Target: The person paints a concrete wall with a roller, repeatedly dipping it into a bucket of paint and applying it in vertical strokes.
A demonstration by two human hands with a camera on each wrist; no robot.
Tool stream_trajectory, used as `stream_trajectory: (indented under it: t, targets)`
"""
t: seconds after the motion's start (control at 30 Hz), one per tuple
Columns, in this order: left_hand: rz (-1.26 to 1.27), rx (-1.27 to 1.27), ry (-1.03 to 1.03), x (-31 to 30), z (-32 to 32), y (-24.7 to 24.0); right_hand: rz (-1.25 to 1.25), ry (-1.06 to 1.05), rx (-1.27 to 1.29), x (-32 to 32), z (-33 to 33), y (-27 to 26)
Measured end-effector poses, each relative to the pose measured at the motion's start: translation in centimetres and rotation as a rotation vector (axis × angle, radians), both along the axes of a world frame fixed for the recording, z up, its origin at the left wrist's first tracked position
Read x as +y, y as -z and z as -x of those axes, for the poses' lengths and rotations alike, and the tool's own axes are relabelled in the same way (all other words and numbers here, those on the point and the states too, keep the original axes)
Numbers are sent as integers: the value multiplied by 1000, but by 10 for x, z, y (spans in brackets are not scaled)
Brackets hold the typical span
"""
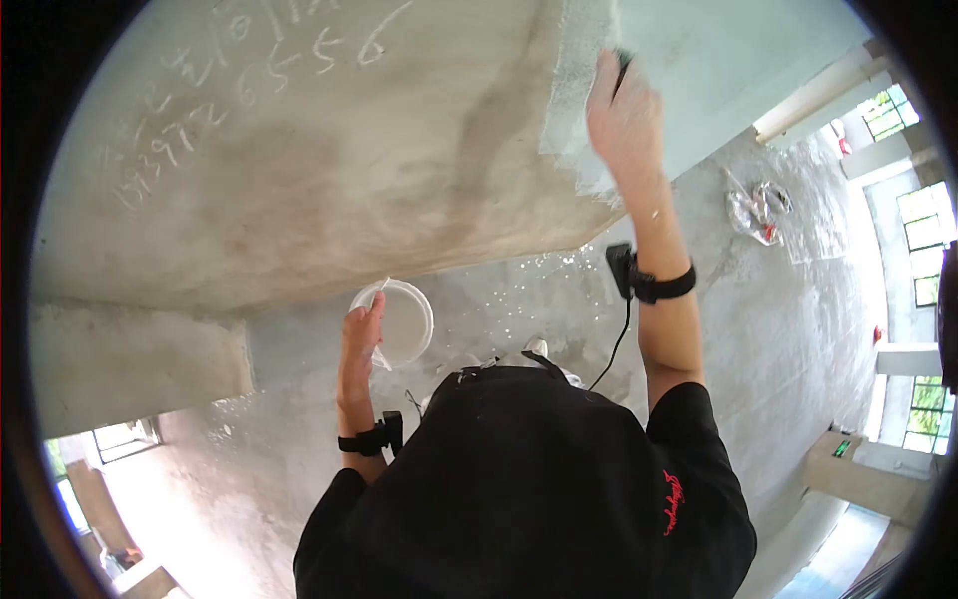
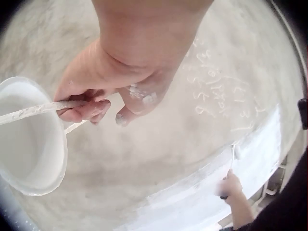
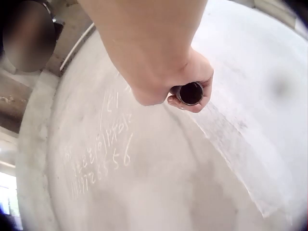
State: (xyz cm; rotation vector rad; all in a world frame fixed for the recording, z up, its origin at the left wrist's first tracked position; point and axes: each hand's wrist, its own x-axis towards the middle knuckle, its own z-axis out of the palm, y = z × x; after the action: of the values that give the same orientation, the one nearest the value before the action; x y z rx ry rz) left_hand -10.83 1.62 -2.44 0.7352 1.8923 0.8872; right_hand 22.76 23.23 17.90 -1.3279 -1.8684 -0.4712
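1. Tool: the roller-like tool [image 2: 234, 151] has a pale head, a thin white shaft and a dark handle [image 3: 191, 93] with a hollow round end. It is at the far right, at the coated part of the wall.
2. Right hand [image 1: 629, 125]: the fingers are curled round the dark handle and hide most of it.
3. Left hand [image 1: 363, 327]: the fingers are hooked round the white bail [image 2: 36, 111] of the bucket [image 1: 430, 324]; the thumb carries white smears.
4. Bucket: white, round and open-topped, below the wall. Its contents cannot be identified.
5. Wall [image 1: 329, 190]: grey-brown, with chalk writing [image 1: 289, 70] at left and a pale coating [image 1: 718, 80] at right.
6. Floor [image 1: 469, 309]: white spots lie near the wall; a clear plastic bundle [image 1: 750, 215] lies at right.
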Motion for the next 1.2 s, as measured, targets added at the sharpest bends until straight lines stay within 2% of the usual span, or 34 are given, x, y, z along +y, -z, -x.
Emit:
stream_trajectory:
  t: [0.1,0.13,0.2,0.27,0.3,0.37,0.5,0.57,0.73,0.77,0.83,0.9,1.0,1.13,1.2]
  targets:
    - [-11,8,9,-2,0,-3,-241,74,-207,26,2,-64]
    - [-7,-8,5,-1,0,-3,-237,67,-223,31,6,-79]
    - [-35,74,-2,0,0,-1,-179,-126,384,39,18,-97]
    - [-40,49,-18,-1,0,2,-72,-125,281,34,12,-87]
    - [-55,55,-23,-1,0,2,19,-109,205,29,11,-78]
    - [-8,10,-52,-1,1,2,102,-29,365,18,20,-55]
    - [48,29,-58,-3,3,-1,298,43,400,-5,21,14]
    - [69,80,-57,-2,4,1,414,56,444,-21,21,57]
    - [92,30,-96,-7,8,2,470,74,425,-45,14,181]
    - [83,5,-112,-9,8,3,547,91,422,-50,12,200]
    - [81,-6,-121,-12,10,7,621,107,412,-60,14,222]
    - [58,-13,-130,-10,9,4,834,165,482,-69,15,234]
    - [71,-61,-173,-12,8,-9,923,227,366,-73,13,263]
    - [52,-56,-221,-16,8,-16,1011,197,398,-71,6,276]
    - [42,-64,-228,-21,9,-7,977,298,382,-72,6,283]
